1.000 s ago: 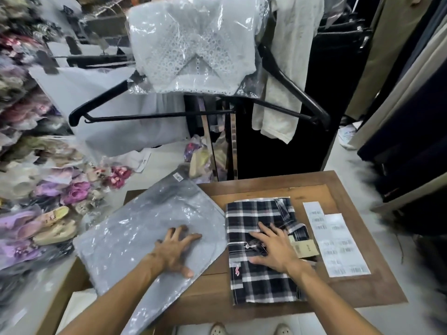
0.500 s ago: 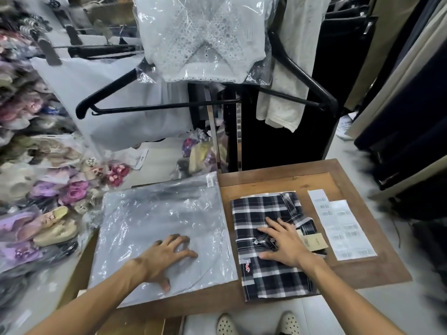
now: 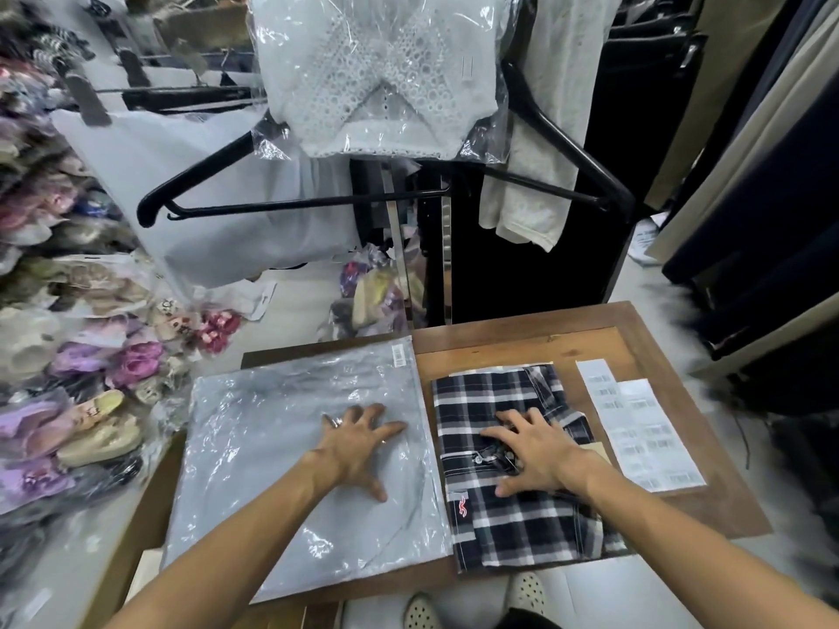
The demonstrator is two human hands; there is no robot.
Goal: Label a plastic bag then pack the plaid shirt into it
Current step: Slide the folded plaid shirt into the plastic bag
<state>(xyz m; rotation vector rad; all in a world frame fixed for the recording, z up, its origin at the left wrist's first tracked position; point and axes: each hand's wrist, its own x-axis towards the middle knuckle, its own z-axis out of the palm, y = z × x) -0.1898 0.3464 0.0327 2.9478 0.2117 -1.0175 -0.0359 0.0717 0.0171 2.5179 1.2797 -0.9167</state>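
A clear plastic bag (image 3: pixel 254 451) lies flat on the left half of the wooden table (image 3: pixel 585 338), with a small barcode sticker (image 3: pixel 398 356) at its far right corner. My left hand (image 3: pixel 358 442) rests flat on the bag with fingers spread. To the right lies the folded black-and-white plaid shirt (image 3: pixel 513 524) with a tan hang tag. My right hand (image 3: pixel 535 451) presses flat on the shirt's middle, fingers spread. Neither hand grips anything.
White barcode label sheets (image 3: pixel 644 429) lie on the table right of the shirt. A black hanger rack (image 3: pixel 299 202) holds a bagged white lace top (image 3: pixel 377 74) behind the table. Bagged slippers (image 3: pixel 91 392) pile up at the left. Dark garments hang at the right.
The plastic bag has been turned from a slanted position to lie square beside the shirt. Both hands stay flat on their items, and the view has come closer.
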